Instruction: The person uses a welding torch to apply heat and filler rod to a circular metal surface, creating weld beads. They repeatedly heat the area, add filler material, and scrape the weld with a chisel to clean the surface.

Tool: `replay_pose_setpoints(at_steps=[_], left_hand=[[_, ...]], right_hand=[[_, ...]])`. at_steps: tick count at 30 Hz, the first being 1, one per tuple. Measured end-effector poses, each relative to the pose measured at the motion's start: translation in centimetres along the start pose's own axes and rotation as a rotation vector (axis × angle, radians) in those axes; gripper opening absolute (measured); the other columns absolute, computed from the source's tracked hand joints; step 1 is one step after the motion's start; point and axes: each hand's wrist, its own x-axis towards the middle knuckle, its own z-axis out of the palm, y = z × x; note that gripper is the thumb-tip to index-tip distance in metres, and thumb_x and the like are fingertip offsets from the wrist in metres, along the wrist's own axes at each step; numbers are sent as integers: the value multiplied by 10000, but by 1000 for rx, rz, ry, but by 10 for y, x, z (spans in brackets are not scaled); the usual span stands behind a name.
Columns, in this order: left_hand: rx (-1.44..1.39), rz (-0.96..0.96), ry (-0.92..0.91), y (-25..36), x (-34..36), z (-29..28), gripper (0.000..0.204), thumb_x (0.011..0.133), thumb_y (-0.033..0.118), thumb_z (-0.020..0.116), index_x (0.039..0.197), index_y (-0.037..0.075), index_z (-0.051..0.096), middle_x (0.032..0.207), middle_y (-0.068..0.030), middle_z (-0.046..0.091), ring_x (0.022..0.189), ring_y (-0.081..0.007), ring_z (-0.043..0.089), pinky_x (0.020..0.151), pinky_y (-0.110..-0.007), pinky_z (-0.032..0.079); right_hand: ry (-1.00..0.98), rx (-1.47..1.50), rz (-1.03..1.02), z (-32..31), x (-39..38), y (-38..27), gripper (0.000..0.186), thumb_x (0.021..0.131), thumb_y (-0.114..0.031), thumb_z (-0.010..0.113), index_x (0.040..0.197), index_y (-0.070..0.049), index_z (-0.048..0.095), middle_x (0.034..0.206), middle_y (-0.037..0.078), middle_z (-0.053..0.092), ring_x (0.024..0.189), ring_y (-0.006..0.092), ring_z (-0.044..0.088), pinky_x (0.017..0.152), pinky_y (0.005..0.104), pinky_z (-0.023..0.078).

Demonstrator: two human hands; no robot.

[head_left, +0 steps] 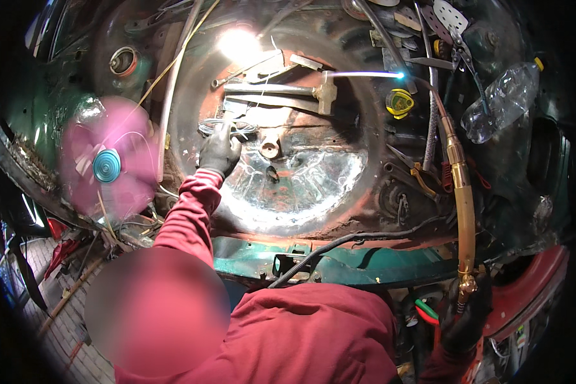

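At right | brass torch [458,171], blue-white flame [365,74] | right grip [462,323] clasping it | left grip [221,152] pinching wire coil [208,127]

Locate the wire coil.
In the head view, left of centre, the wire coil is at the gloved left hand, below the hammer in the picture.

a car workshop: a worn green car body [249,255] lies open, with a round well [301,198] sunk in its rust-red metal. a hammer [301,91] lies in the well; to the right of the well are a lit torch [461,192], pliers [424,180] and a braided hose [431,121], and to its left a pink fan [125,137].
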Motion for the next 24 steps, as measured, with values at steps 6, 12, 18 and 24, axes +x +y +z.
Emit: replay_pose_setpoints(at_steps=[6, 12, 18, 24], left_hand=[[351, 304, -89, -26, 53, 50, 961, 780, 331, 928, 1614, 166, 480, 1530, -204, 577, 1421, -417, 558, 1168, -526, 495], [507, 437, -215, -16, 68, 60, 786, 900, 183, 793, 1618, 183, 472, 1454, -174, 613, 1341, -377, 609, 1055, -514, 544], [563, 542, -135, -44, 74, 75, 602, 981, 103, 636, 1567, 142, 503, 1399, -178, 632, 1273, -369, 648, 1014, -487, 562], [218, 634, -250, -5, 44, 9, 373, 904, 121, 677, 1263, 50, 606, 1191, -215, 649, 1098, -413, 661, 946, -509, 545]], right_hand=[[-92, 891, 576, -10, 28, -71, 435, 1146, -458, 568, 1238, -33, 604, 850, -6, 538, 749, 71, 510, 659, 237, 413], [-9, 819, 649, -9, 14, -60, 508, 1150, -499, 545, 1358, -39, 597, 712, -39, 488, 555, 35, 458, 483, 225, 333], [114, 758, 689, 5, 9, -57, 526, 1158, -506, 516, 1397, -43, 589, 683, -36, 488, 422, 53, 372, 393, 240, 251], [-3, 656, 669, -2, 17, -73, 505, 1170, -469, 503, 1409, -34, 595, 729, -25, 536, 488, 42, 422, 448, 233, 288]])
